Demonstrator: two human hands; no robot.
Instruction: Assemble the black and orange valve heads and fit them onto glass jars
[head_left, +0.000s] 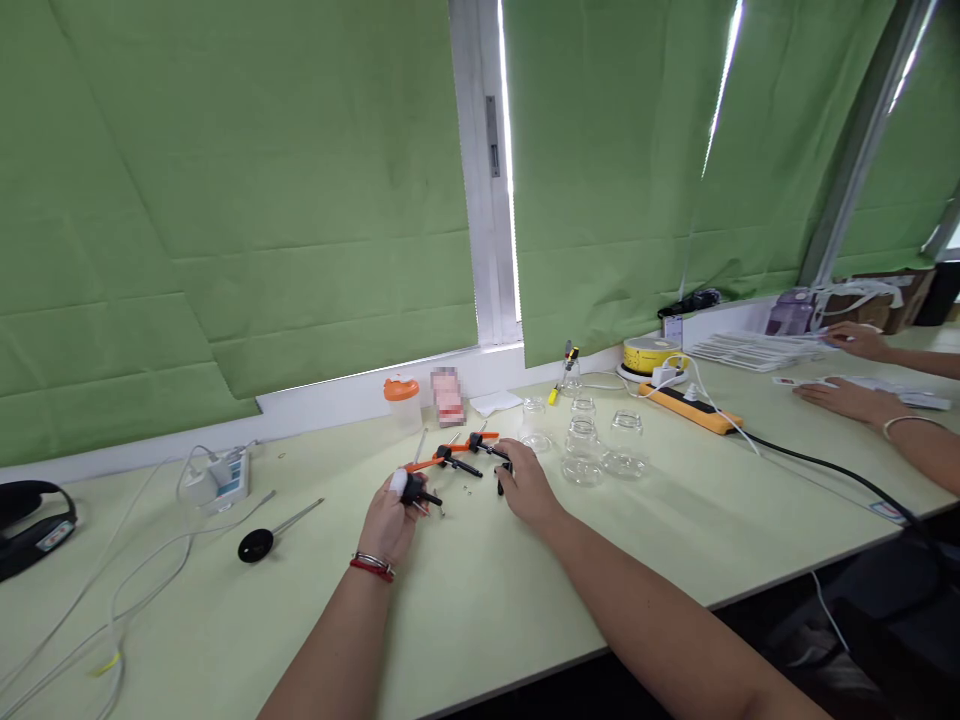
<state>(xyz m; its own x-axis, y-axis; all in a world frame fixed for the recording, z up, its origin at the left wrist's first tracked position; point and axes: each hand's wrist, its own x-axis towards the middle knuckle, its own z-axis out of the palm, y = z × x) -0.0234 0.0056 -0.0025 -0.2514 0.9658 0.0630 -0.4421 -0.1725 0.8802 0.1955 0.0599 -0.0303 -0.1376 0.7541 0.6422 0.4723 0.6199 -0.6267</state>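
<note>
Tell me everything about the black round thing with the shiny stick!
The black round thing is a glossy disc, perhaps plastic, with a thin, silvery rod that looks like metal sticking out. It lies on the pale table, left of the left hand, its rod pointing away and to the right. Only the table seems to touch it; its underside is hidden.

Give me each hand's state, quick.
Left hand: closed, holding a black part.
Right hand: curled at a small black piece; grip cannot be told.
</note>
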